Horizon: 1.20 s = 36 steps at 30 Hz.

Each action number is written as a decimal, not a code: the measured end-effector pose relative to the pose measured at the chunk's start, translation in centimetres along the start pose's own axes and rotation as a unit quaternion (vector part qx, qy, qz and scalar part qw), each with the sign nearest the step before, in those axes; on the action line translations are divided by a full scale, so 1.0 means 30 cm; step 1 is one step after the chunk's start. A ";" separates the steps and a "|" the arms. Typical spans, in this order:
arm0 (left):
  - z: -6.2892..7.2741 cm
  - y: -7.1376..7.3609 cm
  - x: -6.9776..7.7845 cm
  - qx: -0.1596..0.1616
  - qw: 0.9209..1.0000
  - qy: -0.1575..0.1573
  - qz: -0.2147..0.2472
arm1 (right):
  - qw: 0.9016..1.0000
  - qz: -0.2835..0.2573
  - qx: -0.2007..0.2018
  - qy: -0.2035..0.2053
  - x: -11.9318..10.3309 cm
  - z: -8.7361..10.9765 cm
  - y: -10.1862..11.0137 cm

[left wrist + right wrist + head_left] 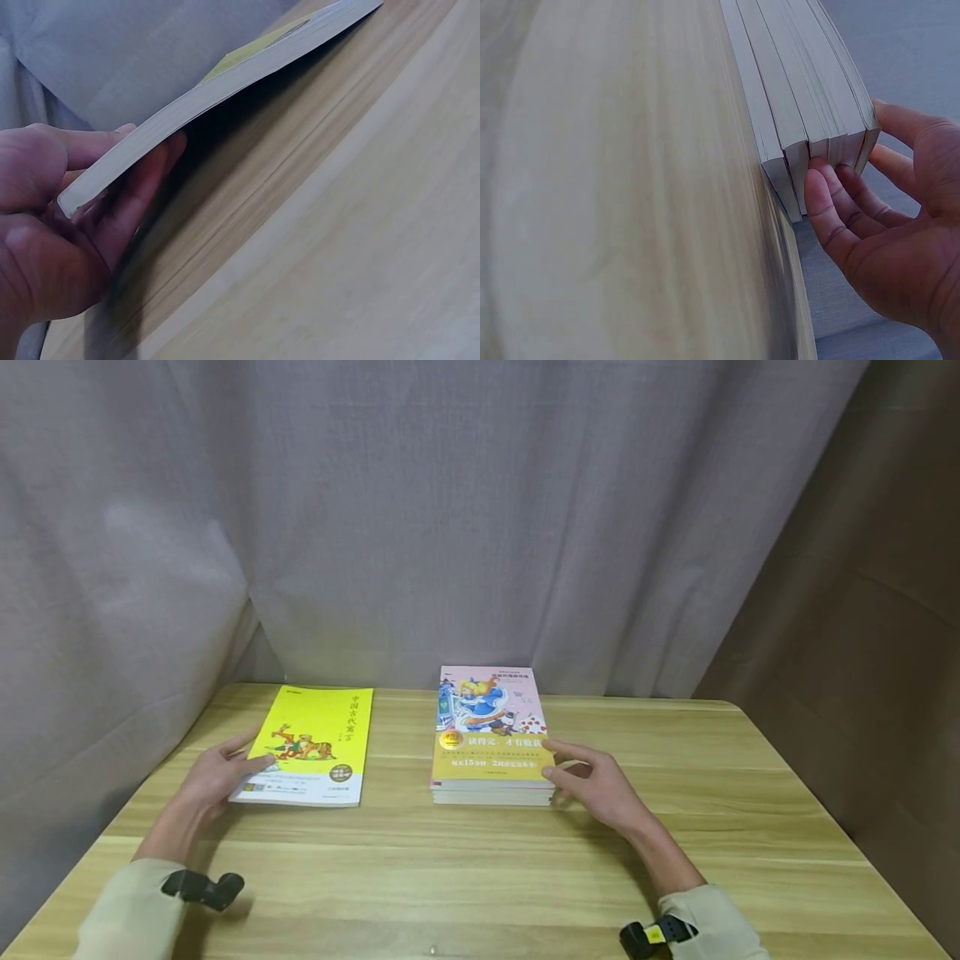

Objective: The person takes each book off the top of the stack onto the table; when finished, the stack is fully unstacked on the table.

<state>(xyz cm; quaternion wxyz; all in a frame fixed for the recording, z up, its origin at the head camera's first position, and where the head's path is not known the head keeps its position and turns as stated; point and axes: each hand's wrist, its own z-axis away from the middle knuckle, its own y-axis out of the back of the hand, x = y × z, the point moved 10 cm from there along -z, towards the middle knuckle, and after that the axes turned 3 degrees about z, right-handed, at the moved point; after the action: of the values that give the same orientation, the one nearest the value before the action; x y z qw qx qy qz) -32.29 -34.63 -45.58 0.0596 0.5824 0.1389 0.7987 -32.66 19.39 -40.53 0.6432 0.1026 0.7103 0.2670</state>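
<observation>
My left hand (213,774) grips the left edge of a yellow and white paperback book (307,727), thumb on the cover. In the left wrist view the book (217,94) tilts, its held edge raised off the table, with fingers (135,202) underneath. My right hand (603,789) touches the right side of a stack of several books (491,796). On top lies a book with a pink and yellow cover (487,727) showing a girl in blue. In the right wrist view, fingertips (821,187) rest against the side of the stack.
Both books and hands are over a light wood-grain table (420,877). A grey curtain (420,527) hangs behind the table's back edge, and a darker cloth (862,635) hangs at the right. Each wrist carries a black strapped camera (202,889).
</observation>
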 end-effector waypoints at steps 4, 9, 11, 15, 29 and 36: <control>-0.004 0.025 -0.014 0.016 1.000 0.013 -0.007 | 1.000 -0.001 -0.001 0.001 0.000 0.000 -0.001; -0.014 0.055 -0.027 0.036 0.999 0.023 -0.014 | 1.000 0.001 0.002 0.003 -0.004 -0.001 0.002; -0.018 0.069 -0.030 0.045 0.998 0.025 -0.024 | 1.000 0.003 0.004 0.003 -0.004 -0.001 0.004; -0.021 0.096 -0.028 0.053 0.998 0.021 -0.040 | 1.000 0.006 0.003 -0.003 0.000 0.002 0.005; -0.013 0.243 -0.036 0.085 0.990 0.045 -0.105 | 1.000 0.002 0.003 0.000 -0.005 0.002 0.004; -0.017 0.261 -0.033 0.082 0.989 0.041 -0.115 | 1.000 -0.007 -0.001 0.006 -0.011 0.003 -0.002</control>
<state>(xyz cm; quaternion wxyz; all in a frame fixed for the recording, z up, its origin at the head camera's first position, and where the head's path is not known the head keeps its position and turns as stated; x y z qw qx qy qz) -31.95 -42.43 -44.34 0.0973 0.5322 0.2722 0.7957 -32.53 19.20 -40.28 0.6409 0.0952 0.7145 0.2638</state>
